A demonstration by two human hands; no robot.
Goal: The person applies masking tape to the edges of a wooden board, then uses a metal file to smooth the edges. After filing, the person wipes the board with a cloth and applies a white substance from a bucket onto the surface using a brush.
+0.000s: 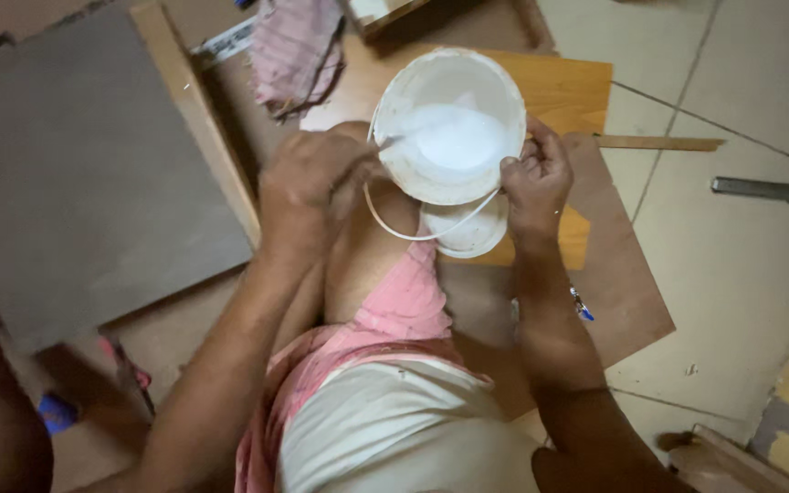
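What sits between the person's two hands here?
In the head view, a round white plastic bucket of white paste sits between the left hand and right hand, both touching its rim.

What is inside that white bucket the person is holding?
The white bucket holds a white, paste-like mass that covers the bottom, so what lies beneath cannot be seen. The left hand reaches in at the rim; the right hand grips the other side.

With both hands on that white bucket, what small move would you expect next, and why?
Probably a dip or stir in the white paste. The left hand reaches over the rim of the white bucket, apparently with a thin tool I cannot make out, while the right hand steadies the opposite rim. The bucket looks tipped toward the person, its wire handle hanging loose below.
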